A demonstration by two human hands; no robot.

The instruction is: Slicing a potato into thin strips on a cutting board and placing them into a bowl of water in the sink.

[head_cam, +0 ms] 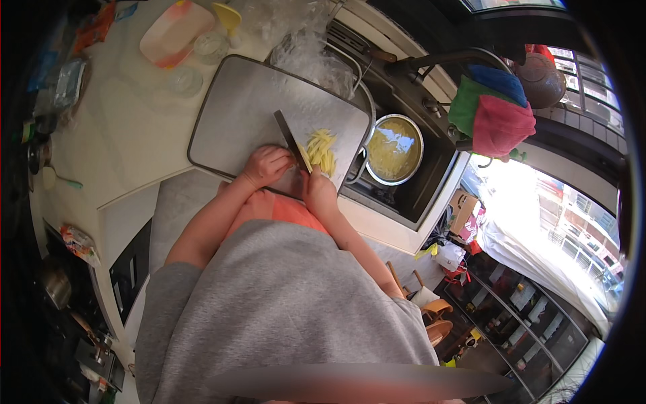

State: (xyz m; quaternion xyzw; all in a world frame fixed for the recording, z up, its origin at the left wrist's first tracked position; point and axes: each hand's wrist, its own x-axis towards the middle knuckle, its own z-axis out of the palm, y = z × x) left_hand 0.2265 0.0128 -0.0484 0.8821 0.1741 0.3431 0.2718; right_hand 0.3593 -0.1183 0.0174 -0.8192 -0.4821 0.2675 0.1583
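A grey rectangular cutting board (237, 116) with a dark rim lies before me, one end reaching over the sink. My right hand (321, 191) grips a kitchen knife (287, 134) with a broad dark blade, its edge down near the board. To the left of the blade, my left hand (267, 165) rests on the board with curled fingers; whatever may be under them is hidden. Pale yellow vegetable strips (322, 149), probably potato, lie in a pile right of the knife. A round metal bowl (420, 156) in the sink holds more such strips in liquid.
The dark sink (404, 202) is to the right, its faucet (454, 56) hung with coloured cloths (499, 111). Crumpled clear plastic (313, 60) covers part of a large metal pot (372, 103) behind the board. A pinkish tray (176, 33) and glass bowls (211, 46) stand at upper left.
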